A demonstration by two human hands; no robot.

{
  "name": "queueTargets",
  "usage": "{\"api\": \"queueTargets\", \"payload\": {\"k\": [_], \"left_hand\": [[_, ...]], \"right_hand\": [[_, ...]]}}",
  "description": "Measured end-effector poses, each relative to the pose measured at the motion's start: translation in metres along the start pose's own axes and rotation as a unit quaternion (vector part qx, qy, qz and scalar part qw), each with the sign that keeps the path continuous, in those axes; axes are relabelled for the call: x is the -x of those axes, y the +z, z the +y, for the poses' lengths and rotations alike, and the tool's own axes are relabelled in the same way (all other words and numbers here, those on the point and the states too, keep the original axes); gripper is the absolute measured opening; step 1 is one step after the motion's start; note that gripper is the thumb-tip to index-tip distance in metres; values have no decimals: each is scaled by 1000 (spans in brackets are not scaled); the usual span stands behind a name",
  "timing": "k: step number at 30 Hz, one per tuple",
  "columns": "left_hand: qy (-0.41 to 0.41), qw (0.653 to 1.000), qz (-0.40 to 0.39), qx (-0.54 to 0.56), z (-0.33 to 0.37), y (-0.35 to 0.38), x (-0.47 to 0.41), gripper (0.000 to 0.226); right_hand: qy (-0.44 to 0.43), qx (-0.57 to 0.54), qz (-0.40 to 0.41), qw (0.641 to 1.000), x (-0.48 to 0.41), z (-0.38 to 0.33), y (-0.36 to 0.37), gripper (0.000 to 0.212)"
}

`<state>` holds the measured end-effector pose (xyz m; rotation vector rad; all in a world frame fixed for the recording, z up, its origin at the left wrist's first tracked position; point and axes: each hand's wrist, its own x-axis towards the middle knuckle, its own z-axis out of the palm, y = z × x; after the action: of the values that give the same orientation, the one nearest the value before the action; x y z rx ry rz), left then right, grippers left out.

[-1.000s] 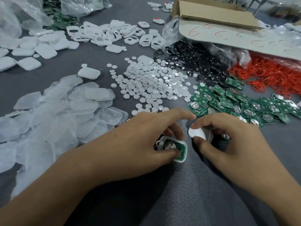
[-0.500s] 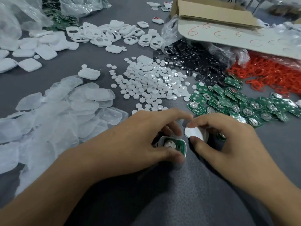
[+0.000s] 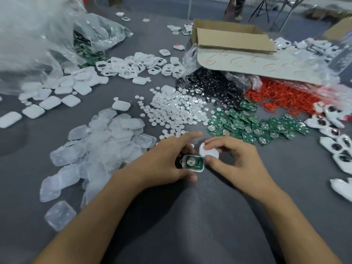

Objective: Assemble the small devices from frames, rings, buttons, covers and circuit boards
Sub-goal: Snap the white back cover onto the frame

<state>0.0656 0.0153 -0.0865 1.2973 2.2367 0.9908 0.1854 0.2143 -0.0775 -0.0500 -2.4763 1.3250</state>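
I'm at the closing step on this unit. My left hand (image 3: 163, 161) is clamped on the frame (image 3: 199, 169), thumb along its near edge, with the board (image 3: 192, 162) seated face-up inside. My right hand (image 3: 236, 161) pinches the cover (image 3: 208, 151) between thumb and forefinger. The cover is tilted, its lower edge at the frame's far right corner; I cannot tell whether the two touch. Both parts sit between my two grips, low over the table. As I judge it, the next move is to swing the cover down flat over the board, match its outline to the frame, then press until it snaps. A skewed start could jam it.
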Motion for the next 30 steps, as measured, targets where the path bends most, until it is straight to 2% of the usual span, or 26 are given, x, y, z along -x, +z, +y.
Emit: {"api": "queueTargets", "payload": {"k": [3, 6, 14, 23, 30], "left_hand": [[8, 1000, 0, -1, 0, -2, 4, 105], [7, 999, 18, 26, -1, 0, 9, 100], [19, 996, 77, 36, -5, 13, 17, 97], [-14, 991, 73, 111, -7, 9, 13, 106], [-46, 984, 65, 158, -8, 7, 9, 111]], "right_hand": [[3, 47, -60, 997, 6, -9, 4, 30], [1, 93, -86, 992, 4, -16, 8, 31], [-19, 143, -125, 982, -9, -22, 7, 31], [-5, 162, -171, 972, -16, -26, 9, 28], [4, 209, -164, 964, -20, -34, 14, 25]]}}
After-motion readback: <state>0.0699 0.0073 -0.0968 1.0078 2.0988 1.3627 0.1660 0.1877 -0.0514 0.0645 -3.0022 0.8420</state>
